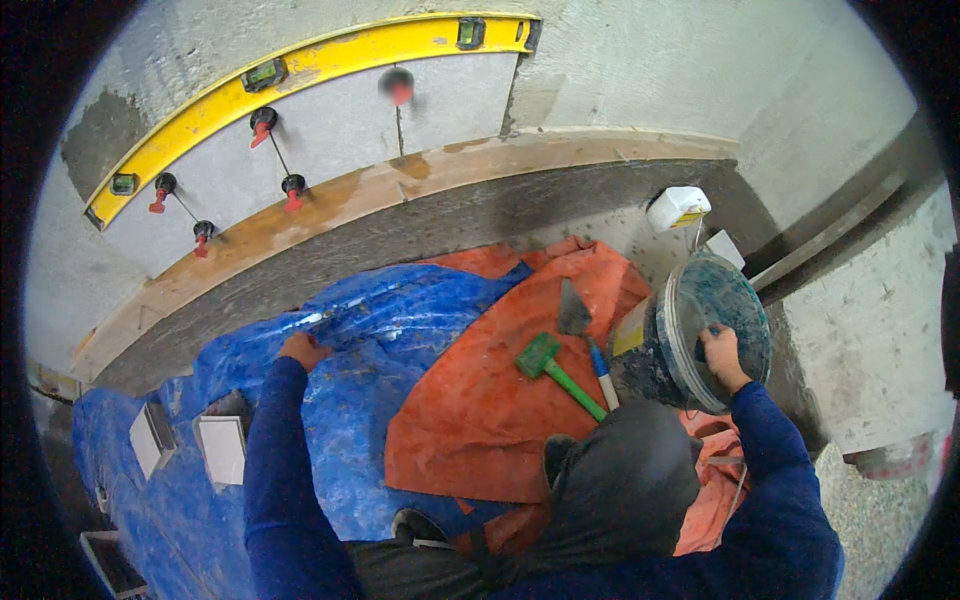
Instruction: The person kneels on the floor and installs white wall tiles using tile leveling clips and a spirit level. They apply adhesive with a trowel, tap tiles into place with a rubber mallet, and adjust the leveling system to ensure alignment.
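bucket [715, 330] tipped at the right edge of the orange tarp [480, 420], right hand [722, 358] gripping its rim. left hand [303, 350] pressed on the blue tarp [380, 330], fingers curled. best tilted slowly, rim held firm.

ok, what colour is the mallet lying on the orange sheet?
Green, head and handle alike: the mallet lies on the orange sheet, clearest in the head view.

One red clip [397, 87] on the wall tiles is blurred; the right hand [722, 356] hides part of the bucket [700, 330] rim, fingertips unseen
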Tool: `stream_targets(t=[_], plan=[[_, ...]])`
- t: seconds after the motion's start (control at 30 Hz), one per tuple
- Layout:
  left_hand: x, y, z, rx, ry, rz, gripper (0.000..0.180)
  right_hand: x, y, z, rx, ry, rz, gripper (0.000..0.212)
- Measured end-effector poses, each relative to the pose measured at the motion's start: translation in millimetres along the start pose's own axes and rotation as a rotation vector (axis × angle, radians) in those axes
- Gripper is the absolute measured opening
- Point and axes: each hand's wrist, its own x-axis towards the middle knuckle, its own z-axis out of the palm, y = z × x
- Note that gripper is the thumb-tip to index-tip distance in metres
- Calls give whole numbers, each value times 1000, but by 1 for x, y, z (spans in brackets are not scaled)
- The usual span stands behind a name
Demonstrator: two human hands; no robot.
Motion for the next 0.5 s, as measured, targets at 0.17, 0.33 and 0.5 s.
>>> stream_targets(t=[0.17, 0.33, 0.5], plan=[[-2, -10, -1, 39, 90, 52, 48, -6, -28, -17, -430, -4, 111, 49], [4, -23, -1, 102, 16, 20, 50, -11, -180, -45, 612, 327, -278, 67], [-2, -12, -12, 96, 102, 27, 46, -37, -360, 17, 554, 114, -859, 56]])
